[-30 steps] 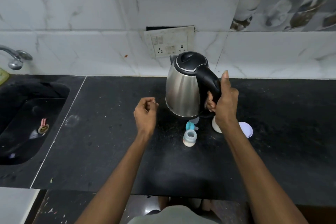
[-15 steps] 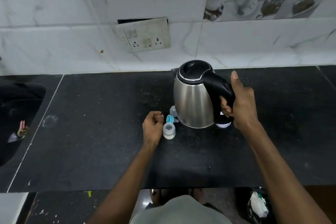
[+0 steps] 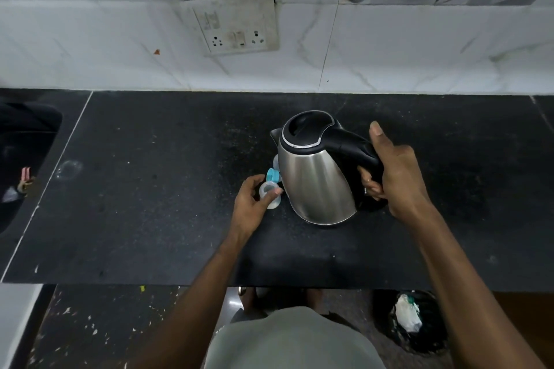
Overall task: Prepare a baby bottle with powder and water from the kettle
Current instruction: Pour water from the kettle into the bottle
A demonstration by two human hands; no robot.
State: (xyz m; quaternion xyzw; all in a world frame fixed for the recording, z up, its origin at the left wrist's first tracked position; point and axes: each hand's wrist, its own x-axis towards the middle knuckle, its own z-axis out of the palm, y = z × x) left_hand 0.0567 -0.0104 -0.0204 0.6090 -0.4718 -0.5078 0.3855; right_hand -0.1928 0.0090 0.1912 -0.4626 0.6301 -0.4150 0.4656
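Note:
A steel kettle [image 3: 314, 183] with a black lid and handle is lifted over the black counter [image 3: 150, 189]; my right hand [image 3: 392, 177] is wrapped around its handle. Just left of the kettle stands a small clear baby bottle [image 3: 271, 193], open at the top. My left hand [image 3: 251, 204] grips that bottle with thumb and fingers. A blue cap piece [image 3: 272, 174] and a clear part [image 3: 275, 161] lie right behind the bottle, partly hidden by the kettle. The kettle's spout points away to the left rear.
A dark sink [image 3: 21, 165] lies at the far left edge. A wall socket plate [image 3: 236, 27] hangs loose on the white tiled wall behind. Below the counter's front edge, a dark bin with a white bag [image 3: 410, 317] sits on the floor at right.
My left hand has moved from mid-air down to the bottle and closed on it. The kettle, held by my right hand, has shifted toward the bottle and now hides the white container and lid.

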